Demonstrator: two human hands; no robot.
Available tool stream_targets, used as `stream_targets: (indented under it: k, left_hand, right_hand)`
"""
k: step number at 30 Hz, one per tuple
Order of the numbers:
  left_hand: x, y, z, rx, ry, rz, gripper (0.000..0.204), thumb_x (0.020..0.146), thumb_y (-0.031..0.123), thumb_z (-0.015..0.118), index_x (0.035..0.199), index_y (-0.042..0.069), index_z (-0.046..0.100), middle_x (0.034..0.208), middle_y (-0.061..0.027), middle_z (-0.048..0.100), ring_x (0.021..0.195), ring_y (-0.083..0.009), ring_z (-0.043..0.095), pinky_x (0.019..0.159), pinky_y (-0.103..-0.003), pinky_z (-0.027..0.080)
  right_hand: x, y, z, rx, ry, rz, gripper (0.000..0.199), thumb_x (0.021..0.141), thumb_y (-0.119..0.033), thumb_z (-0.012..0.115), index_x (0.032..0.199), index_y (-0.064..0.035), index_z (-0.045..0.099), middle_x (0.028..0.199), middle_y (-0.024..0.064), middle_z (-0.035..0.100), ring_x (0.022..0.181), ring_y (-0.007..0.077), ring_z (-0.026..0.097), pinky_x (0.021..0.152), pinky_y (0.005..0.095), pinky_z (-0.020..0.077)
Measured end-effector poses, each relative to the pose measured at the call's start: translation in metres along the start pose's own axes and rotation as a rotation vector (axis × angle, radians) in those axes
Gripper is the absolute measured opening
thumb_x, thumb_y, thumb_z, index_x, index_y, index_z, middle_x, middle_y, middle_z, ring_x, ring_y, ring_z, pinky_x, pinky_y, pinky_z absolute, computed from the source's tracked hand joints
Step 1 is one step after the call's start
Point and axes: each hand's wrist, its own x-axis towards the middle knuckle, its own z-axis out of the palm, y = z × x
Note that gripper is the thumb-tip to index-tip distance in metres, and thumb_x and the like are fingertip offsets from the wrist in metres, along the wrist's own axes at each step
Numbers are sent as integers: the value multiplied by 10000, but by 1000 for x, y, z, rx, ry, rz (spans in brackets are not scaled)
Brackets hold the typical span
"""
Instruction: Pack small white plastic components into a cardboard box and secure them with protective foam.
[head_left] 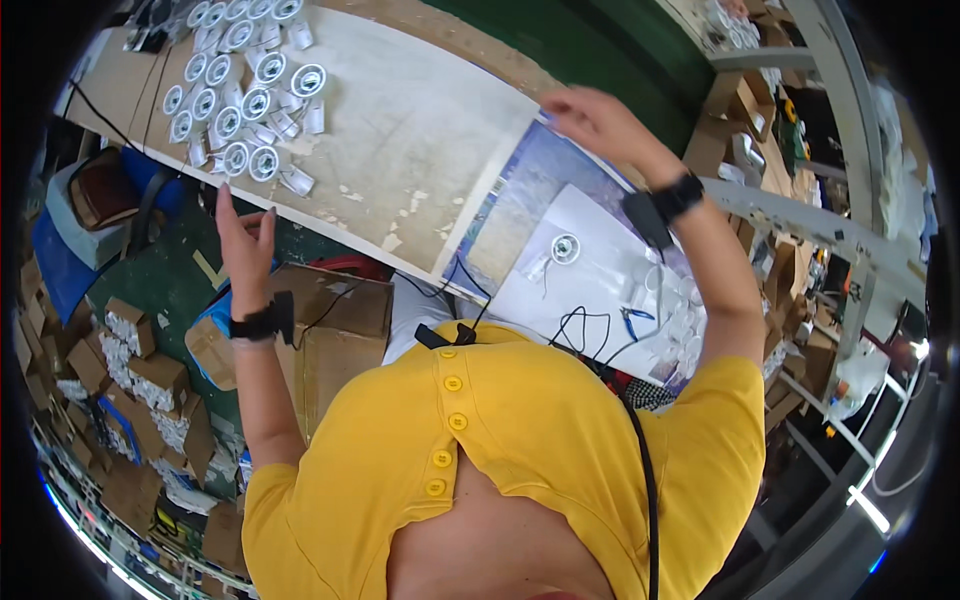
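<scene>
Reaching across the bench, is that right hand (595,118) actually on the blue sheet (520,200)?

It sits at the sheet's far corner, where the sheet meets the pale bench top (420,130). The fingers are bent down over that corner, but the hand is blurred, so I cannot tell whether they pinch the edge or only rest on it.

And the sheet itself, where does it lie?

Flat on the bench, right in front of the person, to the right of the bare board. A white paper (600,230) lies on top of it, and one small round part (565,248) sits on that paper.

So how would you handle that corner well?

I would keep the sheet low and level. If the corner is lifted, I judge the paper and the round part could slide toward the body. The blue-handled pliers (636,318) and the black cables (585,325) at the near edge could snag too.

What about the left hand (245,240)?

It is raised off the left edge of the bench, fingers spread and holding nothing, just above a cardboard box (330,330). It touches nothing I can see.

Anything farther out?

A cluster of round white parts (240,100) lies at the far left end of the bench, well apart from both hands.
</scene>
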Motion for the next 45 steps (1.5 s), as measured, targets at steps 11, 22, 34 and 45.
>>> stream_targets:
  k: [11, 22, 34, 45]
  left_hand:
    - [-95, 113, 101, -114, -604, 372, 573, 778, 154, 682, 1292, 56, 449, 1199, -152, 551, 958, -284, 589, 834, -355, 475]
    - [-111, 105, 50, -181, -541, 205, 533, 761, 126, 693, 1245, 42, 485, 1081, -160, 589, 911, -292, 588, 789, -356, 478]
    - [-99, 67, 25, -255, -463, 94, 542, 773, 146, 693, 1257, 36, 474, 1065, -165, 590, 914, -281, 593, 782, -334, 487]
    - [-84, 72, 39, -253, -478, 240, 514, 753, 215, 705, 1200, 39, 522, 1030, -165, 613, 892, -317, 610, 761, -366, 493]
  right_hand:
    - [-167, -8, 133, -158, -169, 238, 733, 657, -128, 726, 1322, -223, 432, 1230, 141, 483, 1004, 327, 560, 789, 393, 499]
    - [98, -19, 63, -244, 56, -256, 509, 722, -69, 624, 1205, -183, 511, 1101, 63, 559, 991, 293, 566, 797, 373, 487]
    - [336, -66, 80, -547, -97, -287, 354, 836, -60, 488, 1177, -146, 525, 1083, 118, 582, 1038, 313, 558, 845, 405, 472]
    - [184, -59, 81, -217, -86, -213, 527, 735, -104, 672, 1231, -63, 498, 1167, 168, 550, 1078, 349, 521, 910, 406, 438]
